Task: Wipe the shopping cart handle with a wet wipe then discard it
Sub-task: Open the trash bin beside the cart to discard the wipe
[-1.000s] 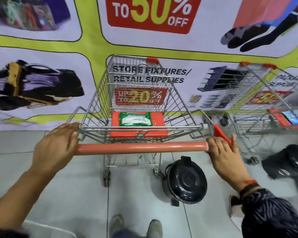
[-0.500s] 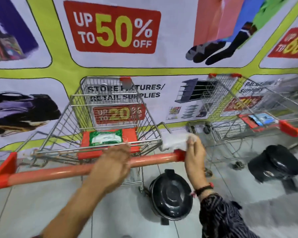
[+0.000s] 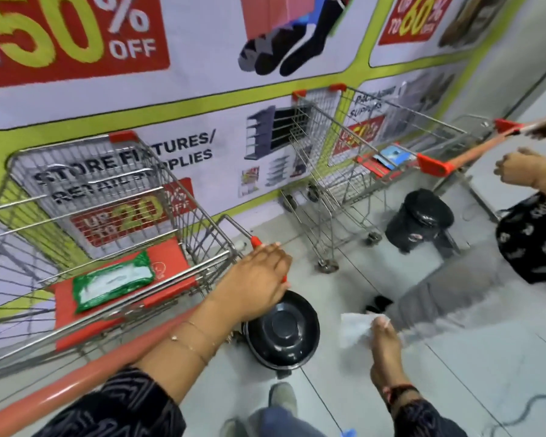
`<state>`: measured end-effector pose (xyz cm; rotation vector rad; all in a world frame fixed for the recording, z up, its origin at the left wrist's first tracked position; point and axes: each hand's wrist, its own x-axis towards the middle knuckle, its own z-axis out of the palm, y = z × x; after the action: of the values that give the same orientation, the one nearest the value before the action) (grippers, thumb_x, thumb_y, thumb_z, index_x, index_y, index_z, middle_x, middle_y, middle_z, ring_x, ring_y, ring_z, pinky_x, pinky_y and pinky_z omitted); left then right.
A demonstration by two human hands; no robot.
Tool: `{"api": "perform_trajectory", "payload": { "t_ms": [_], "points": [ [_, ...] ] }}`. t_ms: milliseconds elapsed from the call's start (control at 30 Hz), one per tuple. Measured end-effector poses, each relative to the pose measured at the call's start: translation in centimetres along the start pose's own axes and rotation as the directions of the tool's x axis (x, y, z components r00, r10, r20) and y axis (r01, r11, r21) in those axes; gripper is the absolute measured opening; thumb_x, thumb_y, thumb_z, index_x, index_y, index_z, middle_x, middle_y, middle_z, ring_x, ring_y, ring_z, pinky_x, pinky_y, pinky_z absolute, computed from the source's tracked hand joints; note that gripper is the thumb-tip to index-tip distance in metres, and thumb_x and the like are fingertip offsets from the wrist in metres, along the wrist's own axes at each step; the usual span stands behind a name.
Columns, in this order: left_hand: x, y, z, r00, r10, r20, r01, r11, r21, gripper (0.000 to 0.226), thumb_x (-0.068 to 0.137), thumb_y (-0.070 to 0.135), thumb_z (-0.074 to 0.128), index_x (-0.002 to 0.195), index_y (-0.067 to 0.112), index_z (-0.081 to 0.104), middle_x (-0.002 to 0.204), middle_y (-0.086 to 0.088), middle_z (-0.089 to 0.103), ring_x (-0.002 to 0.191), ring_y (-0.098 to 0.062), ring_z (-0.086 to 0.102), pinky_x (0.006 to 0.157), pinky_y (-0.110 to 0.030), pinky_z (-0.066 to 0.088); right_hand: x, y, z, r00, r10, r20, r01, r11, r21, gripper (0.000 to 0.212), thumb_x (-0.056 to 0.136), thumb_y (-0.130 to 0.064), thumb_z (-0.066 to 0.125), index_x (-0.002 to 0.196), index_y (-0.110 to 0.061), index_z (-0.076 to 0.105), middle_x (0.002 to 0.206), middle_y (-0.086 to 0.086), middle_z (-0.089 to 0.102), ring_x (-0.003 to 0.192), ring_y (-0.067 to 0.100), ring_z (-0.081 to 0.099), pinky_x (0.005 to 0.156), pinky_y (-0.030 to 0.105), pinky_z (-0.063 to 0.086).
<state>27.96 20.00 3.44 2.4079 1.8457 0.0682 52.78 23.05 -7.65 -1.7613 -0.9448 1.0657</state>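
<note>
The wire shopping cart [image 3: 85, 197] stands at the left, its orange handle [image 3: 76, 378] running from the bottom left up to the right. My left hand [image 3: 259, 279] is closed over the handle's right end. My right hand [image 3: 383, 342] holds a crumpled white wet wipe [image 3: 355, 331] away from the cart, to the right of a black pedal bin [image 3: 281, 332] whose lid is down. A green pack of wipes [image 3: 114, 280] lies on the cart's red child seat [image 3: 171, 263].
A second cart [image 3: 353, 159] stands at the right by the printed wall banner, with another black bin [image 3: 423, 219] beside it. Another person's hands [image 3: 517, 168] are at that cart's handle. My shoes [image 3: 282, 398] show on the grey tiled floor.
My view has swung right. My right hand took the wipe off the handle's end and lowered it beside the bin. My left hand slid along the handle to its right end.
</note>
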Motion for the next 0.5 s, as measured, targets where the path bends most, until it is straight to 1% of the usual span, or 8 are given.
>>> {"api": "perform_trajectory", "payload": {
  "t_ms": [67, 167, 233, 267, 333, 367, 433, 500],
  "points": [
    [-0.3, 0.2, -0.1, 1.000, 0.003, -0.006, -0.003, 1.000, -0.031, 0.045, 0.094, 0.034, 0.031, 0.128, 0.005, 0.030, 0.141, -0.021, 0.036, 0.136, -0.029, 0.023, 0.114, -0.038, 0.012, 0.1, 2.4, -0.3, 0.989, -0.145, -0.025, 0.137, 0.968, -0.212, 0.025, 0.097, -0.011, 0.044, 0.100, -0.002, 0.067, 0.083, 0.010, 0.052, 0.093, 0.035, 0.055, 0.090, 0.038, 0.041],
    [-0.2, 0.5, -0.4, 1.000, -0.015, -0.003, 0.015, 0.997, -0.081, 0.044, 0.094, 0.033, 0.032, 0.126, 0.004, 0.035, 0.137, -0.020, 0.041, 0.133, -0.029, 0.028, 0.113, -0.038, 0.017, 0.7, 5.5, -0.2, 0.978, -0.190, 0.091, 0.210, 0.887, -0.411, 0.020, 0.093, -0.006, 0.052, 0.101, -0.003, 0.070, 0.079, 0.002, 0.054, 0.099, 0.034, 0.052, 0.093, 0.036, 0.032],
    [-0.2, 0.7, -0.7, 0.999, -0.028, -0.020, 0.026, 0.995, -0.096, 0.043, 0.093, 0.035, 0.032, 0.120, 0.003, 0.041, 0.129, -0.020, 0.049, 0.126, -0.029, 0.038, 0.109, -0.037, 0.025, 1.0, 7.1, 0.2, 0.974, -0.128, 0.185, 0.197, 0.885, -0.421, 0.021, 0.093, -0.004, 0.051, 0.101, 0.002, 0.070, 0.093, 0.019, 0.068, 0.098, 0.032, 0.058, 0.092, 0.036, 0.040],
    [0.0, 0.9, -0.9, 0.999, -0.032, -0.040, 0.028, 0.996, -0.086, 0.042, 0.092, 0.036, 0.032, 0.113, 0.003, 0.047, 0.120, -0.020, 0.055, 0.118, -0.030, 0.046, 0.104, -0.037, 0.032, 1.2, 7.8, 0.4, 0.974, -0.087, 0.210, 0.168, 0.898, -0.406, 0.019, 0.092, -0.002, 0.052, 0.099, 0.006, 0.068, 0.097, 0.022, 0.069, 0.095, 0.028, 0.059, 0.086, 0.030, 0.043],
    [0.7, 1.0, -1.2, 0.998, -0.060, -0.028, 0.058, 0.996, -0.066, 0.040, 0.090, 0.037, 0.032, 0.096, 0.004, 0.056, 0.099, -0.017, 0.063, 0.100, -0.030, 0.054, 0.091, -0.037, 0.041, 2.0, 8.8, 1.1, 0.980, -0.003, 0.200, 0.079, 0.925, -0.373, 0.015, 0.089, 0.001, 0.057, 0.095, 0.011, 0.066, 0.089, 0.020, 0.068, 0.084, 0.021, 0.056, 0.066, 0.018, 0.042],
    [1.3, 1.0, -1.4, 0.998, -0.070, -0.007, 0.069, 0.997, -0.044, 0.039, 0.090, 0.037, 0.033, 0.089, 0.005, 0.057, 0.092, -0.015, 0.064, 0.093, -0.030, 0.055, 0.084, -0.037, 0.042, 2.3, 9.1, 1.5, 0.982, 0.052, 0.180, 0.017, 0.932, -0.363, 0.013, 0.086, 0.002, 0.060, 0.094, 0.011, 0.064, 0.085, 0.017, 0.065, 0.081, 0.020, 0.054, 0.059, 0.019, 0.040],
    [2.2, 0.7, -1.5, 0.998, -0.059, 0.029, 0.059, 0.998, 0.004, 0.040, 0.090, 0.036, 0.032, 0.080, 0.007, 0.058, 0.082, -0.012, 0.064, 0.084, -0.029, 0.055, 0.076, -0.037, 0.045, 3.1, 9.7, 2.3, 0.974, 0.153, 0.168, -0.085, 0.931, -0.355, 0.012, 0.083, 0.003, 0.064, 0.092, 0.010, 0.063, 0.081, 0.013, 0.061, 0.077, 0.022, 0.053, 0.059, 0.023, 0.045],
    [2.7, 0.4, -1.4, 0.999, -0.037, 0.039, 0.038, 0.999, -0.022, 0.041, 0.091, 0.035, 0.031, 0.074, 0.008, 0.057, 0.077, -0.011, 0.064, 0.080, -0.028, 0.056, 0.073, -0.038, 0.048, 3.8, 10.1, 3.1, 0.957, 0.214, 0.194, -0.123, 0.911, -0.394, 0.010, 0.082, 0.003, 0.063, 0.089, 0.011, 0.063, 0.081, 0.013, 0.060, 0.078, 0.023, 0.053, 0.070, 0.032, 0.046]
  ]
}}
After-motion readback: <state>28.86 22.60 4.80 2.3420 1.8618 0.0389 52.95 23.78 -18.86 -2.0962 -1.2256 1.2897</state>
